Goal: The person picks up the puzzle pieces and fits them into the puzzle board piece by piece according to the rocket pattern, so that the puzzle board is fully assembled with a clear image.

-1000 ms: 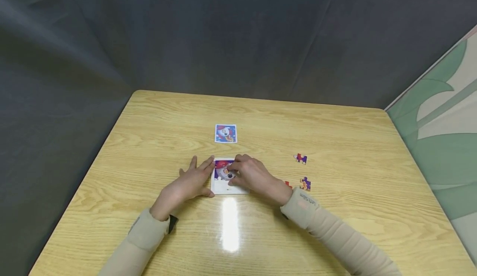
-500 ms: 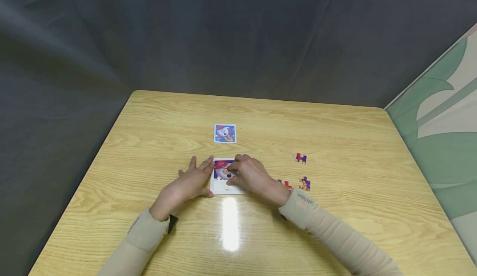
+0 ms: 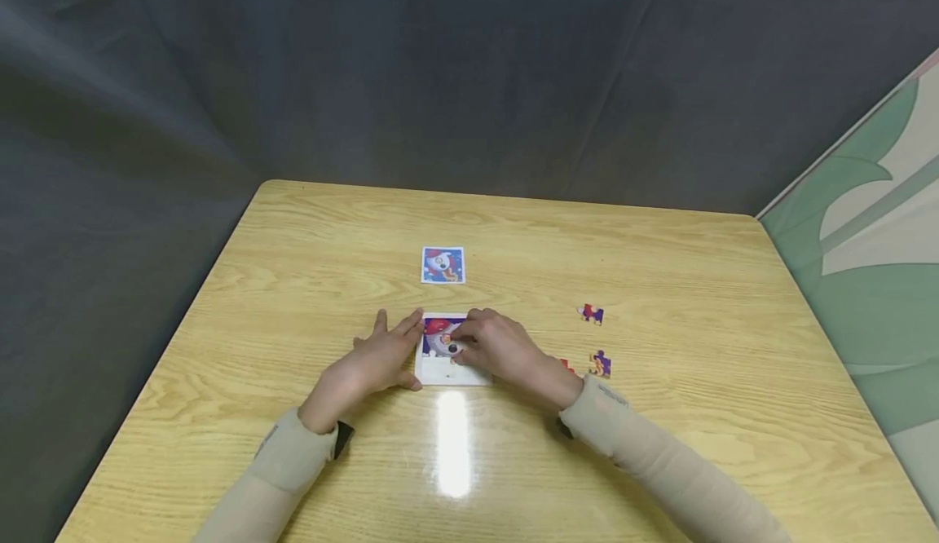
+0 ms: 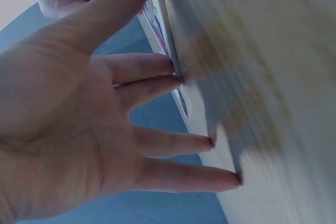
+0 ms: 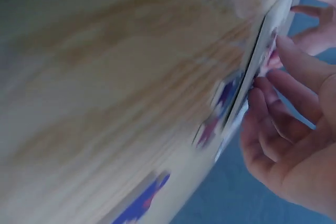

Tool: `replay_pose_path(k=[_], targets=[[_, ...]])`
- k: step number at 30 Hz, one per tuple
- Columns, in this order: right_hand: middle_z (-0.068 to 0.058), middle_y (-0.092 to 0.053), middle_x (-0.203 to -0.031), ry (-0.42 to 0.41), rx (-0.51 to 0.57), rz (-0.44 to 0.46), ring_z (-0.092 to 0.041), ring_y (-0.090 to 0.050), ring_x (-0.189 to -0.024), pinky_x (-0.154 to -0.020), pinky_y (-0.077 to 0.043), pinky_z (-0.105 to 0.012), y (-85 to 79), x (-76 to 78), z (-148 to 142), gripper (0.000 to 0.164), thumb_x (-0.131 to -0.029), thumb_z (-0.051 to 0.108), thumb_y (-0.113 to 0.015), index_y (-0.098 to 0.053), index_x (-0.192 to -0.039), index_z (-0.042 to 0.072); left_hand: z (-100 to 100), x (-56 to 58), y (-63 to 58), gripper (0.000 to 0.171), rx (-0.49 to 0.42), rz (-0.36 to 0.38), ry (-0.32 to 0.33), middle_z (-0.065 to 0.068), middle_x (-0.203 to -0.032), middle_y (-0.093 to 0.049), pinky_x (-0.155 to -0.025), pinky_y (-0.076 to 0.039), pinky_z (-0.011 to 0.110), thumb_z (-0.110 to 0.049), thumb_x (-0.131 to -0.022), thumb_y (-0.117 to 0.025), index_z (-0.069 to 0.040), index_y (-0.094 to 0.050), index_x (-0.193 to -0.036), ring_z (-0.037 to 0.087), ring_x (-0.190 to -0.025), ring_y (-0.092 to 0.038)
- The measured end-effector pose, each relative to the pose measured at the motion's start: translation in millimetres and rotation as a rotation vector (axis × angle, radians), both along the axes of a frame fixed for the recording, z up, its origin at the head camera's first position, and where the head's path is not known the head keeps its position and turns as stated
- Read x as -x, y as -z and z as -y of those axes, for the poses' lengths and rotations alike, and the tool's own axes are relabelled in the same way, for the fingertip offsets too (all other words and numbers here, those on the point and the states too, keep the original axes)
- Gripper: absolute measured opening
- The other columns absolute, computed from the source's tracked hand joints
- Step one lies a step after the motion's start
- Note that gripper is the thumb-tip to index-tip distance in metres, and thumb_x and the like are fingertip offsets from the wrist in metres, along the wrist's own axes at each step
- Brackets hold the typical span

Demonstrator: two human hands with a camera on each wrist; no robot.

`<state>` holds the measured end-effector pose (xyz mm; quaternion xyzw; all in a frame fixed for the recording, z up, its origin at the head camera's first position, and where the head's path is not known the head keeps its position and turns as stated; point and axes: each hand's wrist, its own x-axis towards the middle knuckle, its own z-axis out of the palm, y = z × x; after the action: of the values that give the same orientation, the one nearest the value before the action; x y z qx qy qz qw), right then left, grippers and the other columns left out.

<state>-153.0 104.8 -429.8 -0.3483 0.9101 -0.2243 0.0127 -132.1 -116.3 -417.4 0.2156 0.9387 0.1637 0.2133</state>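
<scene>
A shallow white puzzle tray [image 3: 455, 377] lies on the table, its upper part filled with joined pieces [image 3: 436, 337] showing a red-and-white character on purple. The lower part is bare white. My left hand [image 3: 377, 361] is spread at the tray's left side, fingers straight, with thumb and fingertips against the edge. Over the tray's right half, my right hand [image 3: 506, 351] pinches a puzzle piece between thumb and curled fingers; the hand hides most of that piece. In the right wrist view, the fingertips of the right hand [image 5: 283, 124] are right at the tray surface.
Loose puzzle pieces lie to the right: a red-purple one [image 3: 591, 313], a purple-orange one [image 3: 601, 364] and a red one [image 3: 566, 364] partly behind the right wrist. A small picture card [image 3: 443, 266] lies beyond the tray. Dark cloth [image 3: 469, 78] hangs behind the table.
Both hands stay at the tray. The right wrist has shifted slightly, covering more of the red loose piece than half a second ago.
</scene>
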Motion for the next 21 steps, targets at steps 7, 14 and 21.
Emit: replay_pose_path(k=[7,14,21], targets=[[-0.008,-0.067,-0.098,0.151,0.17,-0.154,-0.023,-0.063,-0.086,-0.07,-0.057,-0.034,-15.5,0.0,-64.3,0.023,-0.081,0.006,-0.076,-0.072,-0.104,0.002,-9.1,-0.8,-1.5,0.093,0.032,-0.005,-0.014,0.011,-0.159,-0.015,-0.091,-0.022,0.081,-0.032,-0.078,-0.078,0.002,-0.029,-0.149,0.066,-0.131,-0.008],[-0.019,-0.065,-0.105,0.375,0.113,-0.024,-0.034,-0.061,-0.089,-0.071,-0.053,-0.048,-3.8,3.6,-157.2,0.037,-0.084,0.011,-0.075,-0.065,-0.115,-0.006,-13.2,1.8,0.7,0.091,-0.021,-0.029,0.018,0.013,-0.158,-0.02,-0.096,-0.018,0.08,-0.031,-0.077,-0.079,0.003,-0.032,-0.148,0.054,-0.139,-0.009],[-0.02,-0.059,-0.107,0.334,0.074,0.073,-0.034,-0.055,-0.092,-0.08,-0.048,-0.049,14.3,5.8,-183.3,0.044,-0.083,0.016,-0.076,-0.063,-0.118,-0.007,-8.6,6.1,5.3,0.092,-0.041,-0.03,0.037,0.012,-0.159,-0.019,-0.094,-0.02,0.081,-0.033,-0.078,-0.079,0.002,-0.031,-0.149,0.054,-0.139,-0.009]])
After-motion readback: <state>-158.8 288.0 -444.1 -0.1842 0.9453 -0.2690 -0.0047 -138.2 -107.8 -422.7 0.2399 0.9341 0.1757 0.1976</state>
